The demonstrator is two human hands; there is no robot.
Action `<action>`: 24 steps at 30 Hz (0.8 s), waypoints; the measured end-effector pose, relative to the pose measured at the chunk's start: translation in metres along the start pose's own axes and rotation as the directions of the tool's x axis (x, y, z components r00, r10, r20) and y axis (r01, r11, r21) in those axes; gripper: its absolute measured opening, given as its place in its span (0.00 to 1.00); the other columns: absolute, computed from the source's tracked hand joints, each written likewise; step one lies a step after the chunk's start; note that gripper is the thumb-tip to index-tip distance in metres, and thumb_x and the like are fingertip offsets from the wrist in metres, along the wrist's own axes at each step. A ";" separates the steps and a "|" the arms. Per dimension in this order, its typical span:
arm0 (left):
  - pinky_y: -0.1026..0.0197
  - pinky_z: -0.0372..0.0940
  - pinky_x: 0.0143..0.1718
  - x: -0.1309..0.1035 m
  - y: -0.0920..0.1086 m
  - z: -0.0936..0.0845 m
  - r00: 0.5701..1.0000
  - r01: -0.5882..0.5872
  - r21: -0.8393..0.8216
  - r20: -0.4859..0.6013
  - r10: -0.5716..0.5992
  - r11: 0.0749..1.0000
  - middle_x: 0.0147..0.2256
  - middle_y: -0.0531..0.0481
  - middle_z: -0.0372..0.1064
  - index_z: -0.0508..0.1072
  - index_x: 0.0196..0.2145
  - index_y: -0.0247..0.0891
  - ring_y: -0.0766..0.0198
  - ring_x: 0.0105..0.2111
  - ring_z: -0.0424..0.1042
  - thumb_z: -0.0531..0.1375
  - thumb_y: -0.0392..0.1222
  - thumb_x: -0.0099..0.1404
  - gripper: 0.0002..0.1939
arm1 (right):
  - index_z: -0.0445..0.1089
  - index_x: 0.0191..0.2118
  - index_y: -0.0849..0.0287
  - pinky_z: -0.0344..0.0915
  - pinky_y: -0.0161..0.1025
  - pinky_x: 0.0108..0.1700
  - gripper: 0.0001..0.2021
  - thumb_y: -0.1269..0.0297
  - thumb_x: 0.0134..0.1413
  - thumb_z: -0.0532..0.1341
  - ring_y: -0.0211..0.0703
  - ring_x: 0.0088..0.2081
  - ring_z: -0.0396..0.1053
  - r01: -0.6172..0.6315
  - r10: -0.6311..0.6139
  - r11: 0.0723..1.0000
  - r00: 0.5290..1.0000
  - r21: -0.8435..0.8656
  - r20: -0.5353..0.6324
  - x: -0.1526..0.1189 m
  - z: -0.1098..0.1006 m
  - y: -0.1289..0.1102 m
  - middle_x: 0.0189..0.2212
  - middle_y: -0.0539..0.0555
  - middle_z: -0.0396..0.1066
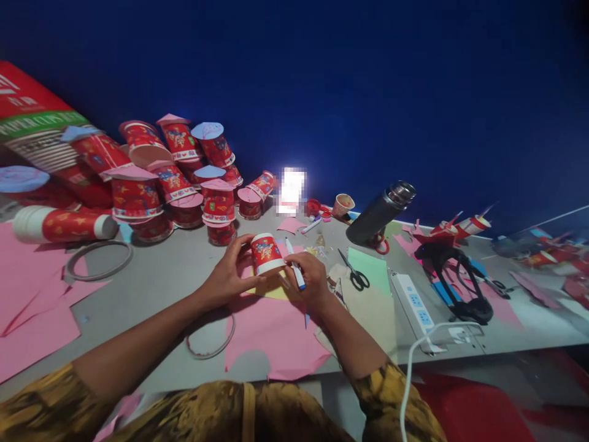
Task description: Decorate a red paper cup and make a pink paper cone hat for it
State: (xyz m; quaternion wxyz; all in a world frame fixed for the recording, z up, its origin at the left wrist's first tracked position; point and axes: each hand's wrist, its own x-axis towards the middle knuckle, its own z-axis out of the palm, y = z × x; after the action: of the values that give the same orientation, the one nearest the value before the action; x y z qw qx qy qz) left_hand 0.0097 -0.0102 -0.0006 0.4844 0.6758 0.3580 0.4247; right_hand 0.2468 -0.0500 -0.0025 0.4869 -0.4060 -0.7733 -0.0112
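A red patterned paper cup [267, 253] is upside down between my hands, above yellow paper [271, 288] and a large pink sheet [276, 337]. My left hand [234, 270] grips the cup's left side, thumb near its rim. My right hand [310, 276] holds a white marker with a blue end [296, 267], and its fingertips touch the cup's right rim. Black scissors [358, 279] lie right of my right hand. A grey ring [210, 355] lies below my left hand.
Stacked red cups [138, 196] with paper tops fill the left back. A dark flask [380, 215], a power strip [414, 307] with a white cable [411, 374] and a black headset-like frame [455, 282] stand or lie at right. A bright blurred screen [291, 190] is behind.
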 end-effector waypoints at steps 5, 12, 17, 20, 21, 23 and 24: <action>0.29 0.63 0.70 -0.002 -0.002 0.000 0.999 -0.036 0.073 0.010 0.035 0.997 0.69 0.35 0.59 0.59 0.67 0.45 0.40 0.70 0.66 0.72 0.47 0.61 0.42 | 0.74 0.47 0.55 0.74 0.45 0.42 0.07 0.68 0.66 0.61 0.49 0.38 0.79 -0.013 0.013 1.000 1.000 -0.021 0.008 -0.001 0.003 -0.001 0.38 0.58 0.81; 0.31 0.67 0.68 0.001 -0.016 -0.004 0.987 -0.127 0.288 -0.056 0.149 0.949 0.70 0.35 0.56 0.54 0.71 0.45 0.39 0.70 0.65 0.67 0.41 0.63 0.43 | 0.73 0.52 0.56 0.77 0.46 0.43 0.11 0.66 0.66 0.62 0.50 0.39 0.80 -0.008 0.007 0.999 0.999 -0.037 -0.041 0.000 0.008 -0.003 0.39 0.58 0.82; 0.30 0.64 0.70 0.005 -0.023 -0.011 0.945 -0.249 0.479 -0.070 0.320 0.842 0.66 0.38 0.61 0.59 0.70 0.48 0.40 0.70 0.64 0.63 0.38 0.64 0.39 | 0.75 0.54 0.54 0.77 0.45 0.42 0.13 0.70 0.68 0.61 0.49 0.39 0.81 0.044 -0.046 0.999 0.996 -0.030 -0.073 0.004 -0.001 -0.004 0.41 0.58 0.84; 0.31 0.66 0.69 0.006 -0.027 -0.012 0.932 -0.278 0.464 -0.081 0.353 0.841 0.67 0.39 0.59 0.57 0.72 0.52 0.41 0.70 0.64 0.61 0.35 0.65 0.40 | 0.76 0.54 0.53 0.77 0.45 0.42 0.12 0.70 0.68 0.63 0.49 0.38 0.81 0.068 -0.070 0.997 0.996 -0.023 -0.060 0.007 -0.008 -0.004 0.40 0.57 0.85; 0.31 0.67 0.68 0.006 -0.029 -0.012 0.932 -0.279 0.445 -0.087 0.351 0.851 0.67 0.39 0.59 0.57 0.72 0.53 0.41 0.70 0.65 0.61 0.34 0.65 0.40 | 0.76 0.53 0.53 0.77 0.45 0.41 0.11 0.69 0.68 0.63 0.49 0.38 0.81 0.072 -0.073 0.997 0.995 -0.024 -0.061 0.008 -0.010 -0.005 0.39 0.57 0.84; 0.30 0.69 0.67 0.006 -0.030 -0.010 0.936 -0.278 0.408 -0.090 0.342 0.870 0.67 0.39 0.58 0.57 0.71 0.53 0.40 0.69 0.65 0.61 0.33 0.65 0.40 | 0.77 0.51 0.54 0.77 0.44 0.41 0.09 0.69 0.69 0.63 0.49 0.37 0.81 0.073 -0.074 0.997 0.995 -0.026 -0.073 0.009 -0.013 -0.005 0.38 0.57 0.84; 0.30 0.70 0.66 0.006 -0.030 -0.009 0.938 -0.278 0.400 -0.083 0.336 0.874 0.66 0.39 0.59 0.58 0.71 0.53 0.40 0.69 0.65 0.62 0.33 0.64 0.40 | 0.77 0.49 0.54 0.77 0.43 0.41 0.08 0.69 0.69 0.62 0.48 0.37 0.81 0.064 -0.065 0.998 0.995 -0.023 -0.080 0.010 -0.014 -0.006 0.37 0.57 0.84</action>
State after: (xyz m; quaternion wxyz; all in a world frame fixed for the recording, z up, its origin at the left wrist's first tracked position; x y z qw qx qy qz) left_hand 0.0012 0.0069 -0.0266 0.2414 0.7716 0.3570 0.4680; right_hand 0.2514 -0.0534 0.0140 0.5128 -0.3849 -0.7656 -0.0510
